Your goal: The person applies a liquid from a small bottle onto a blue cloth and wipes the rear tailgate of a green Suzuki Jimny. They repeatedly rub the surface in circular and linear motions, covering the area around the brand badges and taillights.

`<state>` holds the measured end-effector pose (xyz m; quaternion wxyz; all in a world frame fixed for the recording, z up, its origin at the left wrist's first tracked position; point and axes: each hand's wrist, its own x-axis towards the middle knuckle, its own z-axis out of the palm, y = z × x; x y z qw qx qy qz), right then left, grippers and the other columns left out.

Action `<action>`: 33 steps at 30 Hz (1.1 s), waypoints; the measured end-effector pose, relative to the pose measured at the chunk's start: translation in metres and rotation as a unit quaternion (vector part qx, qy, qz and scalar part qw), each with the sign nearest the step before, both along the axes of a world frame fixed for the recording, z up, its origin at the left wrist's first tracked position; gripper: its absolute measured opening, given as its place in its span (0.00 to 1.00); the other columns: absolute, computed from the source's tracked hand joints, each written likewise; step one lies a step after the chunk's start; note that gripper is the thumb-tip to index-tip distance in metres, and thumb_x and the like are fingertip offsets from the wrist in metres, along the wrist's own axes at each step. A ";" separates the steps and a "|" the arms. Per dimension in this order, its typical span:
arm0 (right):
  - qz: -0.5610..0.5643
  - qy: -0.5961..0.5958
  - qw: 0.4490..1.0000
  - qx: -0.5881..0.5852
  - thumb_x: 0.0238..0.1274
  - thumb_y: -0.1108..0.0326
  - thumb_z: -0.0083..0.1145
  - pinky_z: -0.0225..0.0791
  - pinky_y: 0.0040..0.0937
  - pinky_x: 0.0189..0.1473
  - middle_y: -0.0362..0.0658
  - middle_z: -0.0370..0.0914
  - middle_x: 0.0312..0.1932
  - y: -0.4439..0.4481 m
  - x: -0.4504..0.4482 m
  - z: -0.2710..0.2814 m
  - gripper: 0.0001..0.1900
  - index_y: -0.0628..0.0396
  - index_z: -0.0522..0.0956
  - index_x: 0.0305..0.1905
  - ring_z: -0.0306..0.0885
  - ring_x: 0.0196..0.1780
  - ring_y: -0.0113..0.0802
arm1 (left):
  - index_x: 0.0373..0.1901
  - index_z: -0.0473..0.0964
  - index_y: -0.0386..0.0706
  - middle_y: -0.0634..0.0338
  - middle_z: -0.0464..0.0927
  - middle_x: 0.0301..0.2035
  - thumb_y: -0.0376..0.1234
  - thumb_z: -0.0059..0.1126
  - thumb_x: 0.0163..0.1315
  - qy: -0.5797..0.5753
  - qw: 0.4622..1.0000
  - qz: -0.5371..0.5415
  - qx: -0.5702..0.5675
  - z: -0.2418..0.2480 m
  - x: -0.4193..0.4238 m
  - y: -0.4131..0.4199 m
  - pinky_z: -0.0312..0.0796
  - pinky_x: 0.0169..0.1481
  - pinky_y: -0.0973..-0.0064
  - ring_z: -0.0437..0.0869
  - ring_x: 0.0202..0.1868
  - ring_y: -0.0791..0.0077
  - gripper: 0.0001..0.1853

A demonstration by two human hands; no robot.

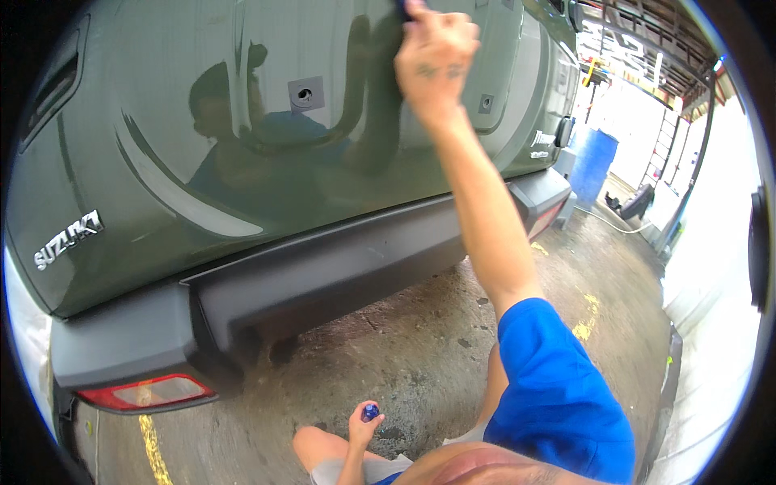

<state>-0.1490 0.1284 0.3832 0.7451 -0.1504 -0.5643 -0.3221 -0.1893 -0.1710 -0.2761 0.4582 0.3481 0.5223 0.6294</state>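
The rear door of a dark green Suzuki vehicle (303, 182) fills the upper view, glossy enough to reflect a person with a raised arm. Up at the top edge, my right hand (439, 57) is against or close to this panel, its fingers closed on a small dark blue object (403, 8), mostly cut off by the frame. Low in the view, near my knee, my left hand (365, 420) grips a small blue bottle (370, 412), seen from its top end. Two square grey pieces with holes, a larger one (315, 91) and a smaller one (487, 103), sit on the door.
A dark grey plastic bumper (339, 260) juts out below the door, with a red and clear lamp (151, 391) at its left corner. Stained concrete floor (424, 364) bears yellow markings. At the right are a blue drum (591, 163), a pale hose (612, 227) and a white wall (715, 242).
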 end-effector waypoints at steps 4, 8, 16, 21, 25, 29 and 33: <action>-0.091 0.076 0.993 -0.016 0.58 0.74 0.62 0.68 0.49 0.51 0.54 0.77 0.38 0.069 0.063 0.036 0.11 0.59 0.84 0.46 0.76 0.47 0.55 | 0.46 0.82 0.45 0.62 0.82 0.42 0.26 0.78 0.47 0.083 0.993 0.014 -0.082 -0.044 -0.003 -0.020 0.74 0.53 0.76 0.82 0.44 0.77 0.22; -0.030 0.043 0.999 -0.001 0.56 0.76 0.62 0.70 0.47 0.50 0.54 0.79 0.36 0.068 0.063 0.058 0.12 0.59 0.84 0.46 0.78 0.44 0.54 | 0.46 0.82 0.44 0.63 0.82 0.41 0.25 0.77 0.48 0.073 0.997 0.000 -0.026 -0.049 0.010 -0.008 0.74 0.53 0.76 0.82 0.44 0.76 0.22; 0.040 -0.224 0.973 0.035 0.57 0.75 0.63 0.70 0.43 0.48 0.49 0.80 0.38 0.042 0.054 0.074 0.13 0.53 0.86 0.48 0.79 0.44 0.48 | 0.46 0.82 0.45 0.64 0.82 0.39 0.27 0.78 0.46 0.118 0.987 0.030 -0.106 -0.036 -0.024 -0.027 0.75 0.52 0.75 0.81 0.42 0.77 0.22; 0.049 -0.336 0.922 0.187 0.54 0.74 0.61 0.70 0.42 0.48 0.44 0.81 0.47 0.027 0.049 -0.089 0.19 0.46 0.86 0.52 0.78 0.44 0.41 | 0.47 0.81 0.42 0.64 0.82 0.40 0.23 0.77 0.46 0.091 0.983 0.134 -0.088 -0.027 -0.045 -0.036 0.74 0.52 0.76 0.80 0.42 0.76 0.23; 0.050 -0.308 0.925 0.215 0.54 0.70 0.63 0.69 0.43 0.53 0.43 0.81 0.44 0.025 0.045 -0.051 0.16 0.45 0.86 0.49 0.79 0.46 0.41 | 0.48 0.80 0.41 0.63 0.81 0.41 0.21 0.76 0.46 0.125 0.969 0.198 -0.081 0.000 -0.046 -0.055 0.74 0.53 0.76 0.81 0.43 0.75 0.24; 0.067 -0.201 0.956 0.202 0.58 0.75 0.60 0.68 0.46 0.48 0.49 0.77 0.36 0.005 0.031 0.092 0.12 0.56 0.84 0.47 0.76 0.44 0.50 | 0.48 0.80 0.41 0.63 0.82 0.41 0.21 0.75 0.46 0.106 0.966 0.222 -0.076 -0.016 -0.057 -0.064 0.75 0.52 0.75 0.82 0.43 0.75 0.24; 0.078 -0.178 0.970 0.147 0.60 0.73 0.60 0.66 0.49 0.48 0.50 0.76 0.40 -0.002 0.024 0.102 0.10 0.56 0.83 0.47 0.74 0.47 0.50 | 0.48 0.81 0.42 0.63 0.82 0.40 0.22 0.75 0.46 0.187 0.950 0.232 -0.089 -0.014 -0.067 -0.066 0.76 0.52 0.75 0.82 0.42 0.75 0.24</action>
